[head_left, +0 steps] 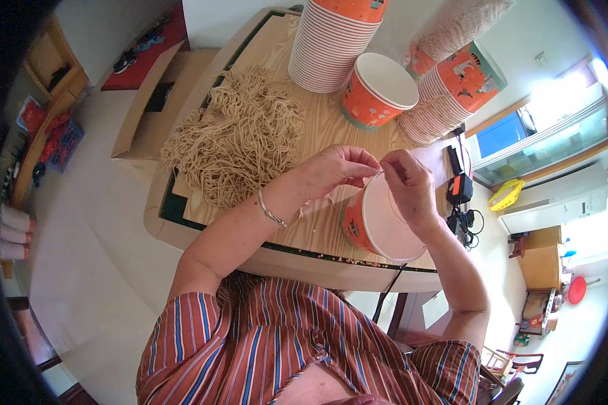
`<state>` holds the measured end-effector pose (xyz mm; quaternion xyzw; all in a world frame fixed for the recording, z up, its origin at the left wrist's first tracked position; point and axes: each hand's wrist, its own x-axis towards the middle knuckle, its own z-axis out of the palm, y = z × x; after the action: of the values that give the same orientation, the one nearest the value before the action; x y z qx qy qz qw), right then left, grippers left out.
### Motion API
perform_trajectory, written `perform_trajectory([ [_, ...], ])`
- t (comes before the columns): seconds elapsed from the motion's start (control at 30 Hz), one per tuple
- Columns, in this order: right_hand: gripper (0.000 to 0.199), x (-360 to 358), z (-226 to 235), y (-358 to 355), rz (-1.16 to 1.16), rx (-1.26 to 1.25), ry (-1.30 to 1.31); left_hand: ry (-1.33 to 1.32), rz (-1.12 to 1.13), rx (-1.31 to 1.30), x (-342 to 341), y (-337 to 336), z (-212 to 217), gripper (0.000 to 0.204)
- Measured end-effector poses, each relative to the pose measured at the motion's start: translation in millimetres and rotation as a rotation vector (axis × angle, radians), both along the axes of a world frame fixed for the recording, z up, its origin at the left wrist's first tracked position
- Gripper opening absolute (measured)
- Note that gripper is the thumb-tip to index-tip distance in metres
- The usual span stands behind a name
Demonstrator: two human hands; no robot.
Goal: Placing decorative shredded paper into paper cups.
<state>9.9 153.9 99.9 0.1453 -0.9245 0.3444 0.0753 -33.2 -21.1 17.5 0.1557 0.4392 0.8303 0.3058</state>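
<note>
Over the tub's far rim, my left grip and right grip pinch closed, fingertips nearly meeting, on what looks like a thin cord, probably light, limp and slippery, best held near its end.

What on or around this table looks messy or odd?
The beige strands lie in a loose, tangled heap left of the near orange tub, rather than neatly wound. Reddish specks dot the near edge of the table; stray bits or wear, I can't tell.
</note>
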Motion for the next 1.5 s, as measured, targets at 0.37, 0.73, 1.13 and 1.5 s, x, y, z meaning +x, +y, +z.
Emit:
perform_trajectory([
  [0.37, 0.004, -1, -5, 1, -0.003, -0.031, 0.041, 0.045, 0.007, -0.025, -1, 0, -8, 0.015],
  [0.73, 0.009, 3, -2, 6, 0.017, -0.002, -0.017, 0.188, 0.212, -0.178, 14, 13, -17, 0.02],
  [1.13, 0.007, 3, -6, 6, 0.019, -0.041, -0.021, 0.323, 0.254, -0.139, 13, 12, -13, 0.017],
  [1.5, 0.005, 4, -8, 5, 0.015, -0.075, 0.001, 0.52, 0.468, -0.334, 22, 17, -15, 0.014],
])
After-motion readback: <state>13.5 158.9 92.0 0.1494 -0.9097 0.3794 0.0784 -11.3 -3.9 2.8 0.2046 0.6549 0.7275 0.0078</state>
